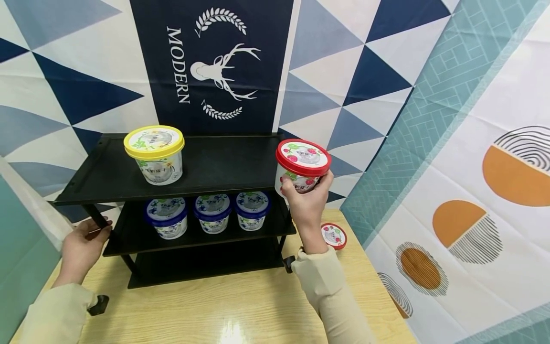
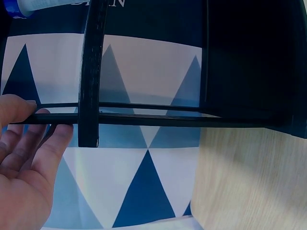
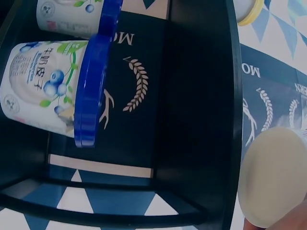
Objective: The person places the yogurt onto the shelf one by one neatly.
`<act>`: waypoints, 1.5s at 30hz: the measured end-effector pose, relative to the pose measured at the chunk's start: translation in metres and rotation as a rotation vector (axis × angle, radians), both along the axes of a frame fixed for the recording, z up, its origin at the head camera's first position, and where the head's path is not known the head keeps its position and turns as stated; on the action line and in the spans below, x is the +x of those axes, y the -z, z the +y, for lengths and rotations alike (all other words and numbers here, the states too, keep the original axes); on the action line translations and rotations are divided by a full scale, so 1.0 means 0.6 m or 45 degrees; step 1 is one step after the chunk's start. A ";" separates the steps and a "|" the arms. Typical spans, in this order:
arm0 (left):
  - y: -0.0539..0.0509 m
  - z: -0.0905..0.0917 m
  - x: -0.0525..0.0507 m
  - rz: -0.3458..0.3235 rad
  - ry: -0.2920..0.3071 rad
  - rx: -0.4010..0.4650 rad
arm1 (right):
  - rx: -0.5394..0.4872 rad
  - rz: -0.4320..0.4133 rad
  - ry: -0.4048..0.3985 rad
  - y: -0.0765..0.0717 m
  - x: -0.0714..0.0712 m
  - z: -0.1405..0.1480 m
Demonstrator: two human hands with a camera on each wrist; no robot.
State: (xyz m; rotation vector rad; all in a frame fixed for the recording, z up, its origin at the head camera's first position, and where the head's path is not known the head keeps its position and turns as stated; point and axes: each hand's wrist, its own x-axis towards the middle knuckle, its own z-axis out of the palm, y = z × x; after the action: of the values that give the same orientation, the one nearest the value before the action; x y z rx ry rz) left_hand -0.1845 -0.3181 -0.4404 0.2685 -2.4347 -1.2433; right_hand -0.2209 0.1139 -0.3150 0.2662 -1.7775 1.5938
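My right hand (image 1: pixel 308 203) grips a tub with a red lid (image 1: pixel 303 156) and strawberry print, held upright at the right end of the top shelf. In the right wrist view the pale bottom of that tub (image 3: pixel 273 177) shows beyond the shelf edge. With thumb and fingers, my left hand (image 1: pixel 83 246) holds the left post (image 1: pixel 95 215) of the black shelf rack (image 1: pixel 232 162). A yellow-lidded tub (image 1: pixel 156 155) stands on the top shelf at the left. Three blue-lidded tubs (image 1: pixel 212 212) with blueberry print stand in a row on the middle shelf.
Another red-lidded tub (image 1: pixel 333 236) stands on the wooden table (image 1: pixel 206 310), right of the rack. A patterned cloth wall with a deer head (image 1: pixel 215 71) rises behind. A second patterned cloth (image 1: pixel 464 215) borders the table on the right.
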 end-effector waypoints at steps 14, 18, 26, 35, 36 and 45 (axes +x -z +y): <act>-0.004 0.002 0.001 -0.002 0.020 -0.010 | 0.008 0.033 -0.029 -0.003 -0.009 -0.024; -0.002 0.002 0.001 -0.009 0.017 0.000 | 0.006 0.036 -0.050 -0.007 -0.012 -0.032; 0.000 0.000 0.000 -0.019 0.013 0.009 | 0.016 0.066 -0.062 -0.009 -0.016 -0.047; -0.002 0.000 0.002 -0.034 0.016 0.004 | 0.046 0.066 -0.082 -0.009 -0.019 -0.063; -0.002 0.000 0.002 -0.030 0.014 0.002 | 0.047 0.071 -0.092 -0.009 -0.019 -0.065; -0.001 0.000 0.003 -0.008 0.007 -0.009 | 0.058 0.085 -0.118 -0.008 -0.027 -0.082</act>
State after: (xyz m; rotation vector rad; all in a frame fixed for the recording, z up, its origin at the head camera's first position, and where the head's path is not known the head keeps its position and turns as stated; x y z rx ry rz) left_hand -0.1827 -0.3180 -0.4399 0.2646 -2.4458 -1.2380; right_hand -0.2374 0.0648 -0.3105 0.4240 -1.7746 1.5909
